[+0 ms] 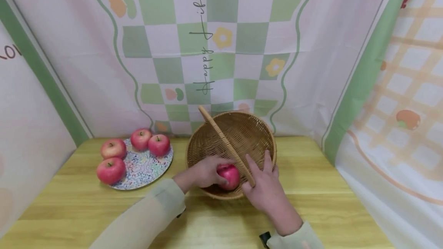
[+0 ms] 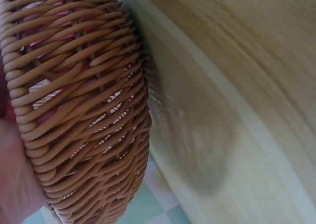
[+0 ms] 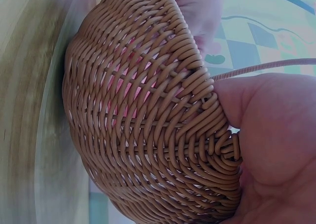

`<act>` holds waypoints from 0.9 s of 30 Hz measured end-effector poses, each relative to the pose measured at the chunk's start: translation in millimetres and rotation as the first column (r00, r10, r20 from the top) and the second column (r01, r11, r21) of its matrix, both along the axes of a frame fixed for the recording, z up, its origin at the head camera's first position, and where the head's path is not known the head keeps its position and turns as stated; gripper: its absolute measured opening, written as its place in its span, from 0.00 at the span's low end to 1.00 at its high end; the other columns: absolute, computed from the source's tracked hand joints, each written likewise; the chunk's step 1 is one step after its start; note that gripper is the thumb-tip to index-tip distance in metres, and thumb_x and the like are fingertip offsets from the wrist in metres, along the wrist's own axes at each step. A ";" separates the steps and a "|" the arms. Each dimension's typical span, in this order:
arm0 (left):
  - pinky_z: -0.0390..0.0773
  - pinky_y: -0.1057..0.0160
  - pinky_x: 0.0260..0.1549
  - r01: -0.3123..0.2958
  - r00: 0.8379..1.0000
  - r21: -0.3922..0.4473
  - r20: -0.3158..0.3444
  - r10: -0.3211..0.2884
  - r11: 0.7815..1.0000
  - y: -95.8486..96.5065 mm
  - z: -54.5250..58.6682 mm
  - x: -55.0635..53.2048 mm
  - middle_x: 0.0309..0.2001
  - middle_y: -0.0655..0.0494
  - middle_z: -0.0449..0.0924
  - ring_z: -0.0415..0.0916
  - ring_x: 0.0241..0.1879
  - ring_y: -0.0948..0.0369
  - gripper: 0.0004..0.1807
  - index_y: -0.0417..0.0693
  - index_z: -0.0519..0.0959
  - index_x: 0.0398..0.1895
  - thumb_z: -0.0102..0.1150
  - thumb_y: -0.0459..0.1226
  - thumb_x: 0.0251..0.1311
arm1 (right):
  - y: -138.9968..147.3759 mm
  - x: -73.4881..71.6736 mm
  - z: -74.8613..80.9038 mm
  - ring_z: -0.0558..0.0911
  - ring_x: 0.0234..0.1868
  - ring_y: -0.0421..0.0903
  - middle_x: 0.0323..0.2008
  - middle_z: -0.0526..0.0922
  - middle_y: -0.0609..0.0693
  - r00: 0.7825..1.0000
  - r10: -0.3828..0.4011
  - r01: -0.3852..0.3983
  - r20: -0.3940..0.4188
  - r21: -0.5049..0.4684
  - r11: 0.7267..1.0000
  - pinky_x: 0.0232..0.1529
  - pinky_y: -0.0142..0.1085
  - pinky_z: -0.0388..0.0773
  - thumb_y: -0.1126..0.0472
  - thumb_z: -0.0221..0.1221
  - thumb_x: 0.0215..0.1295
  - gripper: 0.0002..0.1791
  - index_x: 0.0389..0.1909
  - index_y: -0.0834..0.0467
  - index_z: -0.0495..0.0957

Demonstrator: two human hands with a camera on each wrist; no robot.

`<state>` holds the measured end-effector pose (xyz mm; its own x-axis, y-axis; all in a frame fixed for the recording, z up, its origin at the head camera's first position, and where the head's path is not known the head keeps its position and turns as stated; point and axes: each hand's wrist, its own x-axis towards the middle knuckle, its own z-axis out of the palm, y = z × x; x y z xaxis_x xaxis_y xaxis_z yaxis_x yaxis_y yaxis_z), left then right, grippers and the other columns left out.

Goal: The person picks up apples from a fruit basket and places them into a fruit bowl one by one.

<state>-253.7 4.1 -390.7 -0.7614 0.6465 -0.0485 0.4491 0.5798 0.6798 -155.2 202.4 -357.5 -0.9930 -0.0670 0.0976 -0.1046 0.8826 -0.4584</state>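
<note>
A brown wicker basket (image 1: 247, 133) with an arched handle (image 1: 221, 135) stands on the table. Inside its near side, my left hand (image 1: 207, 172) grips a red apple (image 1: 230, 178) between thumb and fingers. Through the weave the apple's red shows in the right wrist view. My right hand (image 1: 265, 189) rests over the basket's near right rim with fingers spread and fairly straight, its thumb by the handle's near end. In the right wrist view, the palm (image 3: 281, 130) lies against the rim. Part of the left hand (image 2: 17, 179) shows beside the weave in the left wrist view.
Left of the basket, a round speckled plate (image 1: 142, 170) carries several red apples (image 1: 111, 171) around its edge. Both stand on a light wooden table (image 1: 187, 222). A printed green-checked cloth (image 1: 221, 37) hangs right behind, with more cloth (image 1: 398, 126) at the sides.
</note>
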 end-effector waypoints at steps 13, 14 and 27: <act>0.78 0.61 0.45 -0.030 0.997 0.004 0.072 0.030 1.000 0.1 0.6 -1.4 0.59 0.48 0.68 0.71 0.49 0.58 0.33 0.67 0.79 0.62 0.73 0.34 0.51 | 0.4 1.1 0.4 0.46 0.65 0.85 0.75 0.30 0.71 1.000 0.000 0.000 0.002 -0.004 1.000 0.52 0.72 0.67 0.60 0.63 0.59 0.46 0.78 0.51 0.56; 0.78 0.62 0.44 -0.032 0.997 0.016 0.071 0.031 0.999 -0.5 0.6 -2.0 0.58 0.49 0.69 0.72 0.48 0.58 0.33 0.66 0.79 0.62 0.72 0.34 0.51 | 0.3 1.1 0.3 0.46 0.65 0.85 0.75 0.31 0.71 1.000 0.001 -0.001 0.001 -0.005 1.000 0.52 0.72 0.67 0.60 0.63 0.59 0.46 0.78 0.51 0.56; 0.84 0.45 0.36 -0.251 0.830 0.559 0.545 -0.122 0.790 -10.8 10.1 -4.5 0.63 0.40 0.66 0.79 0.46 0.45 0.32 0.47 0.71 0.69 0.52 0.24 0.59 | 3.5 -1.1 -1.7 0.45 0.66 0.85 0.75 0.31 0.72 1.000 -0.007 0.007 0.019 -0.048 0.999 0.55 0.72 0.65 0.60 0.60 0.59 0.44 0.78 0.54 0.57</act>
<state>-258.2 -6.6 -380.5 -0.7699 0.6326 -0.0834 -0.1119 -0.0051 0.9937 -156.3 205.8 -359.2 -0.9951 -0.0557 0.0814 -0.0892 0.8604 -0.5017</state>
